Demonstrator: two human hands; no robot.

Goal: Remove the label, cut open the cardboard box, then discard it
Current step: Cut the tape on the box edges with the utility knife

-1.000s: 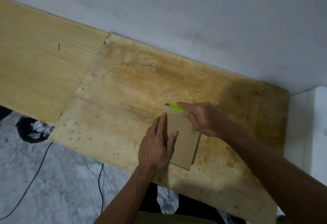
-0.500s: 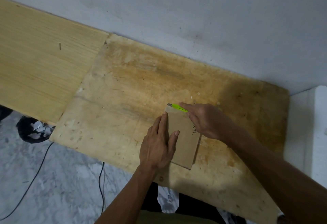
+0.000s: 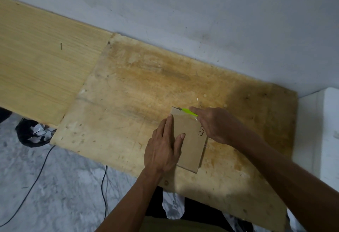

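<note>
Lying flat on a worn wooden desk (image 3: 146, 88), a small brown cardboard box (image 3: 190, 140) is pinned under the left hand (image 3: 163, 149), whose straight fingers are pressed along the box's left edge while the thumb rests on its top face. A knife with a bright green handle (image 3: 189, 112) is gripped by the right hand (image 3: 216, 125), fingers curled round it, and its tip is laid on the far end of the box, just ahead of the left fingertips. Some handwriting can be seen on the box beside the right hand; no label can be made out.

The box is judged to be light, thin and fairly stiff, yet easily dented and apt to slide on the smooth board, so firm downward pressure from a flat palm is called for. The best hold is thought to be on the broad top face and the near-left edge, well clear of the blade's path. For lifting, the long sides would be pinched. A dark bag of scraps (image 3: 34, 133) is seen on the floor, well to the left of the left hand.
</note>
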